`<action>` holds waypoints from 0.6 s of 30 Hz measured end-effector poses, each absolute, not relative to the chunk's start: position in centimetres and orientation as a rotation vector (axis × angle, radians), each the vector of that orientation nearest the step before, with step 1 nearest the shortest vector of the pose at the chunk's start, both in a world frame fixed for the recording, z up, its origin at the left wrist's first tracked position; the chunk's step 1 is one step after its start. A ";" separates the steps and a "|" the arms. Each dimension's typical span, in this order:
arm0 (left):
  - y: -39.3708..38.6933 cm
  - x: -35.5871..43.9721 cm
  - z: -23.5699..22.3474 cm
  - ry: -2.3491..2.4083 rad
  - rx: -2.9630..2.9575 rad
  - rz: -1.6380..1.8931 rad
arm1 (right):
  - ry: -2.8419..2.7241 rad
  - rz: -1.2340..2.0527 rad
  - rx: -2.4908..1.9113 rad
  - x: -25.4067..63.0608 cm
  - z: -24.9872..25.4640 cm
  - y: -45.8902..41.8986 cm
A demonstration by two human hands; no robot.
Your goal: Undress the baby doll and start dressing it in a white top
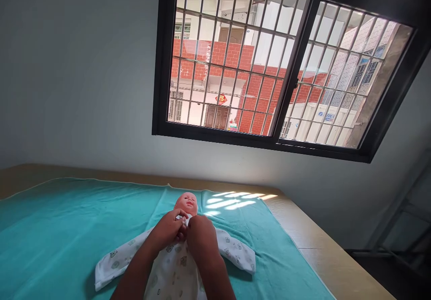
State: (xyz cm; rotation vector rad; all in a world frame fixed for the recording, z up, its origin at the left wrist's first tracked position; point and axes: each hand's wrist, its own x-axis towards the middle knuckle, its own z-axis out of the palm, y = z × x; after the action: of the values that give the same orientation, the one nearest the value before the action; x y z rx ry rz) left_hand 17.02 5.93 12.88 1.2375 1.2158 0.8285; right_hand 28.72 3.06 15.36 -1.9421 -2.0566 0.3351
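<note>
Window w/ bars behind, teal cloth on table. Doll lies on cloth in printed outfit; L hand & R hand pinch its collar.

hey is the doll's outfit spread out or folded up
Spread out. The outfit has both sleeves reaching sideways from the doll across the turquoise cloth.

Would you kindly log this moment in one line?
doll: face up | printed garment: below doll's head, sleeves spread on teal cloth | left hand: at garment top | right hand: at garment top | grip: unclear
</note>
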 end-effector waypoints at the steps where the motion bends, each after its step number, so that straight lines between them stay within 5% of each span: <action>1: 5.9 17.0 12.8 1.214 1.230 0.829 | -2.062 0.319 -1.939 28.8 15.3 3.1; 18: 5.9 16.7 13.2 1.231 1.276 0.794 | -2.187 0.113 -1.796 29.5 15.7 2.4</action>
State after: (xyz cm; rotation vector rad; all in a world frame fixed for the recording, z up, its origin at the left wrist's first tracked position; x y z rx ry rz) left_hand 16.66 5.89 13.23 1.2755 1.2312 0.7941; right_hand 29.47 2.43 15.69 -1.7956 -2.1865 0.1128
